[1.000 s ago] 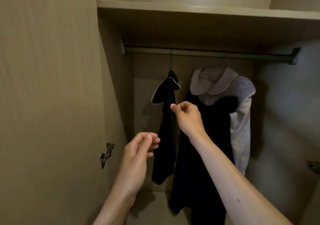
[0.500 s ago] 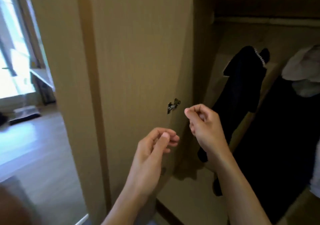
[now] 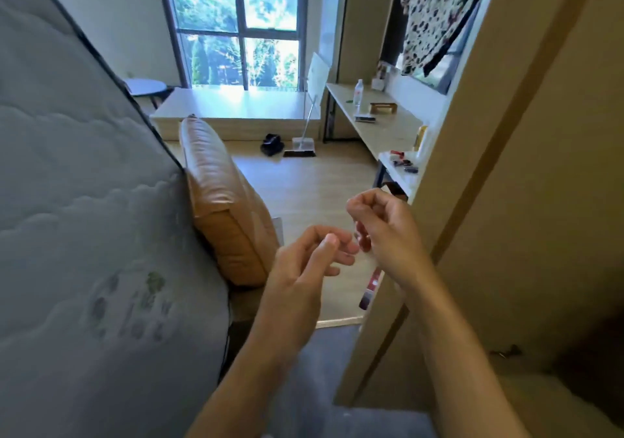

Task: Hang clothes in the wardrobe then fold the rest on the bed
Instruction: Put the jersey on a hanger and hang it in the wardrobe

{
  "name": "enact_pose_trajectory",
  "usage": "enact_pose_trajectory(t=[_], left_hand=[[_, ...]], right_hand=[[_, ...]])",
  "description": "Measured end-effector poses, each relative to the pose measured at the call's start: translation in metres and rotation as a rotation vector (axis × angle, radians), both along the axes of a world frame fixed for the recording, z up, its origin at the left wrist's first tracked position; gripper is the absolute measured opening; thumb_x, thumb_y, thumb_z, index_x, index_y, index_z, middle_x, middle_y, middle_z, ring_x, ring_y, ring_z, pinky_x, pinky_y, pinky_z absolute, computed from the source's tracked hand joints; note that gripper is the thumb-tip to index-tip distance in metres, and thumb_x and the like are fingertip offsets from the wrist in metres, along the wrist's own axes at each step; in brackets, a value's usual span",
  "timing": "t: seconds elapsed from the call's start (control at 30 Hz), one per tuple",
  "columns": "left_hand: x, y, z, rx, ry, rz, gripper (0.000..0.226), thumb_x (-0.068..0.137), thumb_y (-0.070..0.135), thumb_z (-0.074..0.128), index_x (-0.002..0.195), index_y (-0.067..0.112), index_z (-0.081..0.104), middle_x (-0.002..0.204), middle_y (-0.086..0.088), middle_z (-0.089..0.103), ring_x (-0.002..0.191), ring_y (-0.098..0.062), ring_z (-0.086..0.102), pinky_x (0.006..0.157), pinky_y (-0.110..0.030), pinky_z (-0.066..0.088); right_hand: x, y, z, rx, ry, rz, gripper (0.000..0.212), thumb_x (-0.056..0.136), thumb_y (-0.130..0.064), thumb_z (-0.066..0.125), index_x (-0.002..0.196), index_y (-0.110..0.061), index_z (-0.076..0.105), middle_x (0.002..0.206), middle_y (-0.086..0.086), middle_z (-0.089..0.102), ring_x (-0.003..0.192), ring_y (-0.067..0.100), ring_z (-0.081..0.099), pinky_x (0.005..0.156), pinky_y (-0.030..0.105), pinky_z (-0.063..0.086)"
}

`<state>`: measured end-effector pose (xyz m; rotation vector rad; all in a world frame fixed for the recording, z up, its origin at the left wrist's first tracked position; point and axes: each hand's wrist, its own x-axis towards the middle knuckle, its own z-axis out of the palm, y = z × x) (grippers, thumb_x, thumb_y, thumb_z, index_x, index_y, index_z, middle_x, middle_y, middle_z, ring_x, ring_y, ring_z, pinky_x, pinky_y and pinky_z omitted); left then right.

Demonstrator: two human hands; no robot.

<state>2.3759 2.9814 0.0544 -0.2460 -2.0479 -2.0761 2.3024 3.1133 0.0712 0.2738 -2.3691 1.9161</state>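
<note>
Obs., head view. Both bare forearms were raised in front of the person, hands close together but apart, over the wooden floor (image 3: 304,187).

Left hand (image 3: 304,262): fingers (image 3: 341,252) half-bent and relaxed, thumb lying along them, nothing held.

Right hand (image 3: 388,231): slightly higher and just right of the left, fingers curled in toward the palm in a loose clench, nothing visible between them.

Wardrobe: only its pale wooden panel (image 3: 513,174) was in view, filling the right side, just beside the right forearm. The interior could not be seen.

Clothes: one floral garment (image 3: 435,15) hung high at upper right, beyond the panel's edge and above the table (image 3: 381,127). It was well apart from both hands.

Bed: a quilted mattress (image 3: 84,201) took up the whole left side, tilted in the frame. A brown leather cushion (image 3: 223,208) rested against its edge, near the left hand.

Rest: a clear bottle (image 3: 358,91) stood upright on the table. A broom (image 3: 302,140) stood on the floor below the large window (image 3: 236,25).
</note>
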Motion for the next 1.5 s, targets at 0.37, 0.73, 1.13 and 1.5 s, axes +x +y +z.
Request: enact_pose_trajectory(t=[0.37,0.73,1.13,1.5], left_hand=[[-0.13,-0.129,-0.044,0.06,-0.103,0.209,0.032,0.098,0.039,0.049,0.101,0.014,0.069,0.095,0.002,0.076,0.092,-0.016,0.072,0.078,-0.027,0.054],[-0.28,-0.159,-0.051,0.096,-0.172,0.169,0.027,0.102,0.031,0.052,0.099,0.012,0.069,0.091,-0.002,0.075,0.088,-0.02,0.072,0.079,-0.032,0.057],[-0.479,-0.17,-0.069,0.162,-0.071,0.254,0.037,0.089,0.043,0.055,0.098,0.01,0.07,0.091,-0.008,0.074,0.086,-0.02,0.072,0.072,-0.021,0.053],[-0.824,-0.097,-0.104,0.168,-0.274,0.323,0.036,0.087,0.047,0.058,0.1,0.016,0.071,0.096,-0.007,0.075,0.093,-0.025,0.073,0.078,-0.029,0.058]], right_hand=[[-0.16,-0.121,-0.053,-0.052,-0.158,-0.013,0.015,0.1,-0.027,0.056,0.094,-0.017,0.064,0.061,-0.005,0.051,0.062,0.013,0.049,0.061,0.027,0.046],[-0.345,-0.179,-0.044,-0.205,-0.137,-0.146,0.02,0.099,-0.02,0.055,0.08,-0.018,0.058,0.054,-0.007,0.046,0.052,0.01,0.042,0.052,0.027,0.037],[-0.563,-0.188,-0.106,-0.163,-0.172,0.045,0.012,0.1,-0.019,0.055,0.093,-0.01,0.059,0.064,0.0,0.046,0.059,0.016,0.044,0.056,0.027,0.041],[-0.885,-0.126,-0.139,-0.077,-0.297,0.129,0.014,0.097,-0.014,0.059,0.084,-0.012,0.061,0.059,-0.002,0.048,0.053,0.012,0.044,0.051,0.024,0.039]])
